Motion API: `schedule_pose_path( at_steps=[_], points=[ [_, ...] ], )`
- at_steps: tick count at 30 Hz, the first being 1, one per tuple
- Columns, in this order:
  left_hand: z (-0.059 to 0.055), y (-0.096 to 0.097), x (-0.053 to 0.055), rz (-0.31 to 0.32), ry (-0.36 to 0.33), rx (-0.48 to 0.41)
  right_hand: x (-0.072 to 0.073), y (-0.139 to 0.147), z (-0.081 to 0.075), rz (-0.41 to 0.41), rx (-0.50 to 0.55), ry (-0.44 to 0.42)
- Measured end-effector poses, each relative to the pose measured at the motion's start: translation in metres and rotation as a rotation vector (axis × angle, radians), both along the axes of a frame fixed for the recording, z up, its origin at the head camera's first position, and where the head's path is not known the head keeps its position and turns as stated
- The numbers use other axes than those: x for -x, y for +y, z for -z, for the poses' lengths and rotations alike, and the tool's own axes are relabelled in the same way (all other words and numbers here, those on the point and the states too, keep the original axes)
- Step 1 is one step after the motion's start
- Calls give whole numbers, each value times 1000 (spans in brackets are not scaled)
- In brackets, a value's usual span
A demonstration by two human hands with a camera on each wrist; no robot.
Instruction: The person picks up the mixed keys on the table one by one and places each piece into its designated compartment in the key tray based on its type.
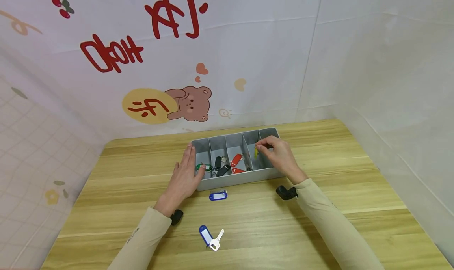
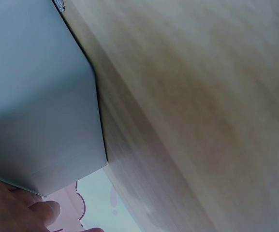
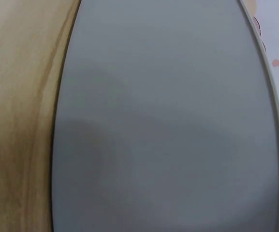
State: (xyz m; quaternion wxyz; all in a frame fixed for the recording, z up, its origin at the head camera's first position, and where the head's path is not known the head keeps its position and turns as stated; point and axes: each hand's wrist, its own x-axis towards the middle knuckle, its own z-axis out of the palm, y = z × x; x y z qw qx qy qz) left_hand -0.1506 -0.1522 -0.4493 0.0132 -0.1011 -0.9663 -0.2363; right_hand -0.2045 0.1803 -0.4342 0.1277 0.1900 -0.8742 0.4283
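A grey divided box point(image 1: 241, 178) stands on the table. My left hand point(image 1: 184, 177) rests against its left end, fingers stretched along the side and thumb over the rim near a green key tag point(image 1: 203, 167). My right hand point(image 1: 280, 153) pinches a yellow key tag point(image 1: 256, 151) over a compartment right of the middle. Black key tags point(image 1: 218, 163) and red key tags point(image 1: 236, 160) lie in separate compartments between the hands. The right wrist view shows mostly the box's front wall point(image 3: 168, 116); the tag is out of sight there.
In front of the box lies a blue key tag point(image 1: 218, 196). Nearer to me is another blue key tag point(image 1: 205, 234) with a silver key point(image 1: 216, 240). A printed white sheet point(image 1: 266, 65) hangs behind the wooden table point(image 1: 142, 171), and pale walls flank it.
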Motion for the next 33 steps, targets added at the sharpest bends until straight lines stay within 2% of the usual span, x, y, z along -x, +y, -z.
schedule_pose_path(
  at_steps=[9, 21, 25, 33],
  points=[
    [0, 0, 0, 3, -9, 4, -3, 4, -2, -14, 1, -2],
    [1, 0, -1, 0, -7, 7, -26, 25, -19, -33, 71, -8],
    [1, 0, -1, -1, -7, 1, -36, 37, -19, -36, 32, -2],
    [1, 0, 0, 2, -8, 3, -45, 63, -7, -34, -68, 30]
  ],
)
